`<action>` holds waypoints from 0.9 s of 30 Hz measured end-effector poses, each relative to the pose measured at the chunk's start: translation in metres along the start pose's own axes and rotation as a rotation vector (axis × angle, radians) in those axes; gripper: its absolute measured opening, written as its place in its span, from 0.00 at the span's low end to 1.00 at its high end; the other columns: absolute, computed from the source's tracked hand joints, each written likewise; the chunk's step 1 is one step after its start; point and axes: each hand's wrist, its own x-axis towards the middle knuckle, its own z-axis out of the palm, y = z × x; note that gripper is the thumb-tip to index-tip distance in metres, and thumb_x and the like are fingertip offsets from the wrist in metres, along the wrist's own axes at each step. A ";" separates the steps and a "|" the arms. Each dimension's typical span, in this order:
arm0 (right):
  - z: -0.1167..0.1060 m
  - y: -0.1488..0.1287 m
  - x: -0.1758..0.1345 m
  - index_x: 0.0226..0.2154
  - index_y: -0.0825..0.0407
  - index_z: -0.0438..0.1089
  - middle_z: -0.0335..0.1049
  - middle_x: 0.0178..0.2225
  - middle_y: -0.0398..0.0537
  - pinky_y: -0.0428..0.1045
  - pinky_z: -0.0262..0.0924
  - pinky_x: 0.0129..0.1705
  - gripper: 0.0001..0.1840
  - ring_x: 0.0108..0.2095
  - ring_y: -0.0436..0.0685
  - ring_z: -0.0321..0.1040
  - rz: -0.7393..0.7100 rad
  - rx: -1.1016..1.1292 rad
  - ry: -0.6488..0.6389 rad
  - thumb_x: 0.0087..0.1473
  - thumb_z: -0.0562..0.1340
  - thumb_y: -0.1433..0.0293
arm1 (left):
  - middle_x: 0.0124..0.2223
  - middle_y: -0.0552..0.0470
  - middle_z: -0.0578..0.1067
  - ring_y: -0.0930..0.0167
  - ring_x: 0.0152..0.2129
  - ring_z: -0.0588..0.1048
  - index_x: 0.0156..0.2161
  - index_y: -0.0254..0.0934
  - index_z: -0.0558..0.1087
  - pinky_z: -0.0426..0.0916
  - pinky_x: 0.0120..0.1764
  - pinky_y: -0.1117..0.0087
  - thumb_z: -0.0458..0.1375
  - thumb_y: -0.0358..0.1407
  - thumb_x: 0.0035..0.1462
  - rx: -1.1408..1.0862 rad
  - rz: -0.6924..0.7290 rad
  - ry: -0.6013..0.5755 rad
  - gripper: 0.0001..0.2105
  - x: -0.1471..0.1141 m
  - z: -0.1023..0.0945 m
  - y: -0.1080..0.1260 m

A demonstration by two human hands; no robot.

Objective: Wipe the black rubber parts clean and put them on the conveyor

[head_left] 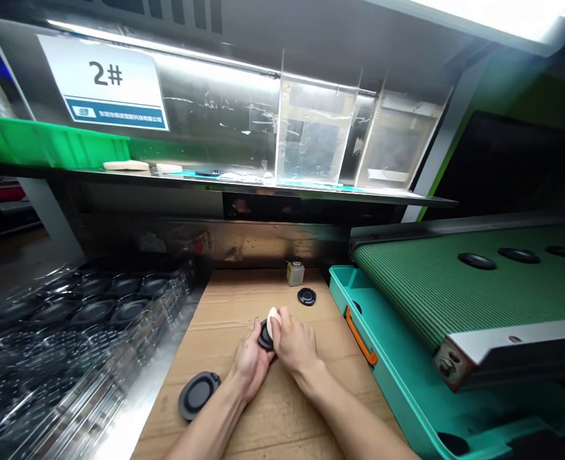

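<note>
Over the cardboard sheet (282, 409), my left hand (251, 364) grips a round black plastic part (264, 336) by its edge. My right hand (296, 342) pinches a white pad (273, 315), perhaps cloth or sponge, and presses it against the face of that part. Fingers cover much of both. A larger black round part (199, 395) lies flat to the left of my left forearm. Beyond my right hand, a smaller black round part (307, 296) rests near a small bottle with a dark top (295, 272).
Clear trays (95, 370) holding black round parts are stacked at left. On the right, a green conveyor belt (421, 281) carries several black parts above a teal bin (388, 377) with an orange handle (360, 337). A metal shelf (244, 185) crosses the back, with a green crate (47, 144).
</note>
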 end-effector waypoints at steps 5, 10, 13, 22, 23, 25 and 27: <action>0.003 0.000 0.004 0.44 0.48 0.62 0.75 0.37 0.47 0.45 0.52 0.30 0.14 0.32 0.55 0.72 -0.009 0.020 0.023 0.66 0.46 0.60 | 0.51 0.42 0.76 0.62 0.53 0.72 0.49 0.35 0.73 0.68 0.54 0.61 0.54 0.36 0.62 -0.013 0.006 -0.006 0.13 0.001 -0.001 0.001; 0.003 0.011 -0.004 0.44 0.48 0.62 0.75 0.33 0.47 0.45 0.50 0.28 0.15 0.31 0.55 0.72 0.054 -0.007 0.014 0.66 0.45 0.60 | 0.52 0.38 0.75 0.61 0.51 0.73 0.47 0.31 0.73 0.68 0.53 0.57 0.53 0.37 0.63 0.008 0.033 0.032 0.13 0.002 -0.001 0.001; 0.003 0.010 -0.015 0.48 0.45 0.61 0.76 0.33 0.46 0.46 0.49 0.28 0.15 0.30 0.56 0.72 -0.012 0.032 -0.007 0.65 0.47 0.59 | 0.51 0.38 0.76 0.61 0.50 0.74 0.45 0.30 0.74 0.67 0.54 0.58 0.54 0.37 0.62 -0.007 0.033 0.036 0.13 0.000 0.000 0.002; -0.003 0.006 -0.005 0.47 0.43 0.65 0.76 0.33 0.45 0.46 0.50 0.30 0.16 0.31 0.57 0.71 0.092 0.078 -0.004 0.64 0.48 0.58 | 0.51 0.36 0.75 0.62 0.49 0.74 0.47 0.29 0.73 0.69 0.52 0.59 0.50 0.35 0.64 -0.023 0.060 0.058 0.14 0.002 -0.002 0.004; -0.004 0.006 -0.009 0.47 0.42 0.65 0.76 0.32 0.45 0.46 0.50 0.30 0.15 0.30 0.57 0.71 0.071 0.103 -0.020 0.63 0.49 0.57 | 0.51 0.37 0.76 0.62 0.48 0.75 0.47 0.29 0.73 0.69 0.53 0.60 0.51 0.35 0.64 -0.019 0.061 0.061 0.14 0.002 -0.003 0.004; -0.005 0.004 -0.016 0.45 0.40 0.67 0.75 0.31 0.42 0.46 0.51 0.31 0.14 0.31 0.56 0.71 0.020 0.193 -0.044 0.62 0.51 0.56 | 0.50 0.37 0.76 0.63 0.48 0.75 0.47 0.29 0.73 0.69 0.53 0.62 0.53 0.35 0.63 -0.005 0.051 0.044 0.13 0.002 -0.003 0.004; -0.007 0.002 -0.017 0.42 0.40 0.69 0.75 0.32 0.40 0.46 0.52 0.31 0.13 0.32 0.54 0.71 0.004 0.308 -0.050 0.61 0.53 0.57 | 0.49 0.38 0.76 0.63 0.48 0.75 0.48 0.29 0.73 0.68 0.53 0.63 0.53 0.36 0.62 -0.005 0.046 0.009 0.14 0.001 -0.002 0.003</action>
